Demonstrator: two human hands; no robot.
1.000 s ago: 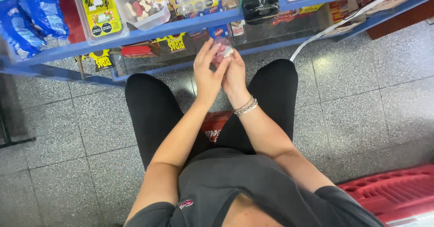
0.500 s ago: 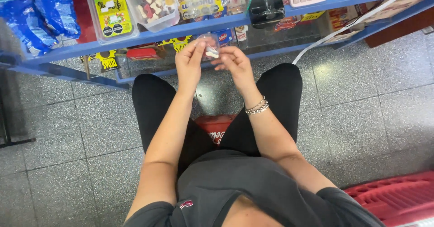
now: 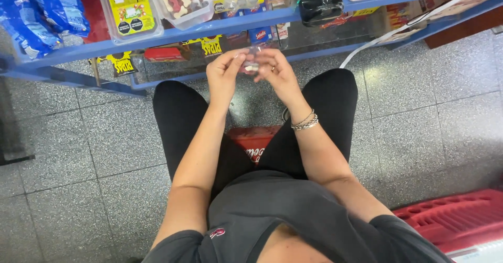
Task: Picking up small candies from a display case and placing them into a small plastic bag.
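My left hand [image 3: 224,73] and my right hand [image 3: 279,72] are raised together in front of a blue shelf rack [image 3: 262,19]. Between their fingertips they pinch a small clear plastic packet [image 3: 249,65] with something pale inside. Several bracelets [image 3: 305,121] circle my right wrist. I sit on a red crate [image 3: 252,140] with my knees apart, in black trousers and a dark grey shirt.
Clear tubs of sweets [image 3: 181,0], a yellow-labelled tub [image 3: 126,9] and blue snack bags [image 3: 36,17] stand on the shelf. A black device [image 3: 319,2] and a white cable [image 3: 398,30] are at the right. Another red crate [image 3: 456,221] lies at my right on the speckled tile floor.
Both hands came apart from a clasp, then lowered slightly and now hold the packet between their fingertips. The view has shifted a little to the right.
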